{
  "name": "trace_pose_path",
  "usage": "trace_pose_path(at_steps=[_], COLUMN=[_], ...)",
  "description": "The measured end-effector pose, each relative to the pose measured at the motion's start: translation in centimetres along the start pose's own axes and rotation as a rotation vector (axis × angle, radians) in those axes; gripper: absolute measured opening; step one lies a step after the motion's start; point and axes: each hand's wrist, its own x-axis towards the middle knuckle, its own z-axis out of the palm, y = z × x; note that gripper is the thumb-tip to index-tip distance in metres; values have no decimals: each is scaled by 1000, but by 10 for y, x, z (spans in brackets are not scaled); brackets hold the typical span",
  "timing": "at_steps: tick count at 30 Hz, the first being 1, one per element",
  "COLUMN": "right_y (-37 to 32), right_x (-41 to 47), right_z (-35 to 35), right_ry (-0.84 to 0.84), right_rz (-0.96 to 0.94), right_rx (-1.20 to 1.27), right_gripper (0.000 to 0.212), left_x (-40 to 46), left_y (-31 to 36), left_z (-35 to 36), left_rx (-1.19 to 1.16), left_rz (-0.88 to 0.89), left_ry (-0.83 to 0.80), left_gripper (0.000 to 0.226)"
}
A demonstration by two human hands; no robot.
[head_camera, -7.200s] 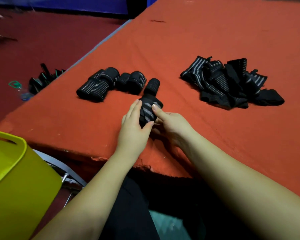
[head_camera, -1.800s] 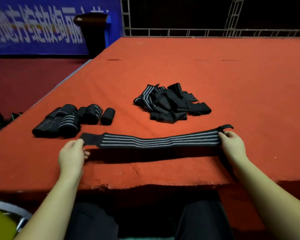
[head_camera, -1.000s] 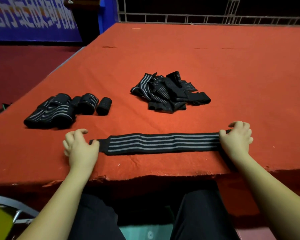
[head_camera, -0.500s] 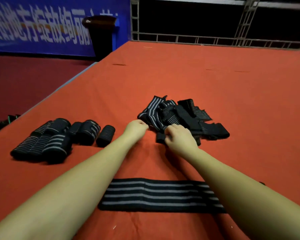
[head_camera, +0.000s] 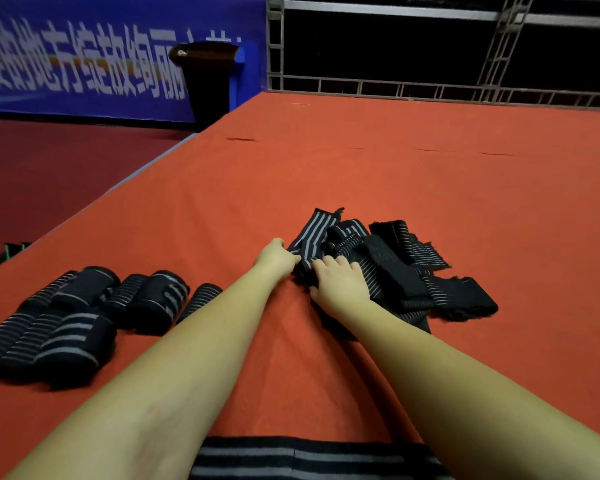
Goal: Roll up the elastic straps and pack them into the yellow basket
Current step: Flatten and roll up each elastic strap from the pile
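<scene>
Both hands have stayed at the pile (head_camera: 392,268) of loose straps since half a second ago, though the view has pushed forward, so the flat strap (head_camera: 312,459) now sits cut off at the bottom edge, between the forearms. The left hand (head_camera: 277,258) pinches the near corner of a striped strap at the pile's left side, fingers closed on the fabric. The right hand (head_camera: 340,284) lies on top of the pile with its fingers curled into the straps; whether it actually grips one cannot be told. The rolls (head_camera: 80,317), seven or so finished cylinders, lie in a loose row to the left, well apart from the pile. No basket is in view. Everything rests on the table (head_camera: 430,174), covered in an orange-red felt-like cloth with small nicks. Beyond it stand a blue banner (head_camera: 84,64) with white characters, a dark lectern (head_camera: 208,77) and a metal truss (head_camera: 430,88). The straps are black ribbed elastic with grey stripes, soft and crumpled.
</scene>
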Motion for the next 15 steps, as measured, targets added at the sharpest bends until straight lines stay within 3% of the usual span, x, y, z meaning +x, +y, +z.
trace_pose_path(at_steps=[3, 7, 11, 15], right_y=[0, 3, 16, 30], right_x=[3, 3, 8, 10], right_z=[4, 4, 0, -4], right_ry=[30, 84, 138, 154], right_rz=[77, 170, 445, 552], right_rx=[75, 112, 485, 607], right_gripper=[28, 20, 19, 24], left_x=[13, 19, 27, 33], left_y=[-7, -14, -25, -36], left_z=[2, 4, -9, -34], left_rx=[6, 1, -56, -181], left_rz=[-26, -13, -36, -27], left_ry=[-7, 10, 88, 224], left_gripper=[58, 32, 34, 17])
